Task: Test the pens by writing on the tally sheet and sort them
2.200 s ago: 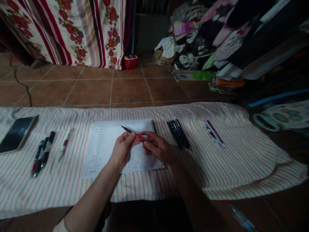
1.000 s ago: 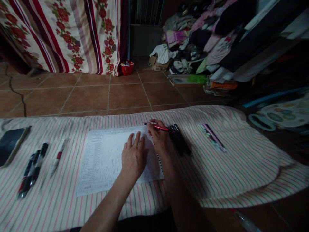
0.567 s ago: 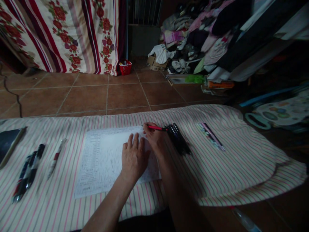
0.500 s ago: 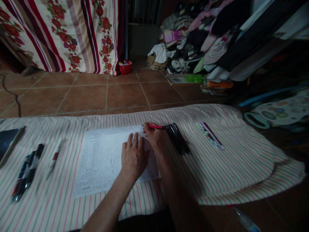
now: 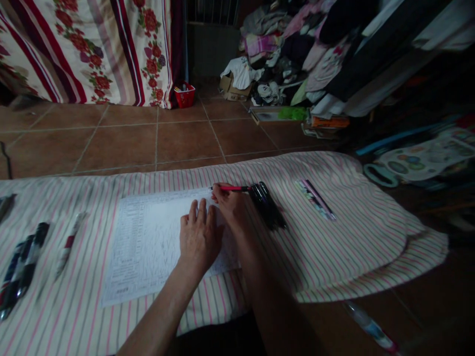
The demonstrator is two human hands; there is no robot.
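Red pen: the red pen (image 5: 230, 188) is lying nearly level in the right hand's grip, with its dark tip pointing left over the top edge of the sheet; whether the tip is touching the paper is too small to tell.
Right hand: the right hand (image 5: 228, 205) is clamping the pen between thumb and curled fingers, its fingers together around the barrel.
Left hand: the left hand (image 5: 198, 237) is lying open and palm-down on the sheet, its fingers slightly apart, just below the right hand and holding nothing.
Paper: the printed sheet (image 5: 148, 242) is lying flat on the cloth, covered in small rows of text.
Beside the pen: a bundle of black pens (image 5: 267, 206) is lying just right of the right hand, almost touching the red pen's end.
Further right: a pen packet (image 5: 315, 199) is resting on the cloth.
Further left: a white-and-red marker (image 5: 69, 244) and a group of dark pens (image 5: 24, 262) are lying side by side.
Underneath: a striped cloth (image 5: 352, 247) is covering the surface, with brown floor tiles (image 5: 118, 143) stretching beyond it.
Background: a red basket (image 5: 184, 95) is sitting by a floral sheet (image 5: 92, 49), near a heap of clothes (image 5: 289, 54).
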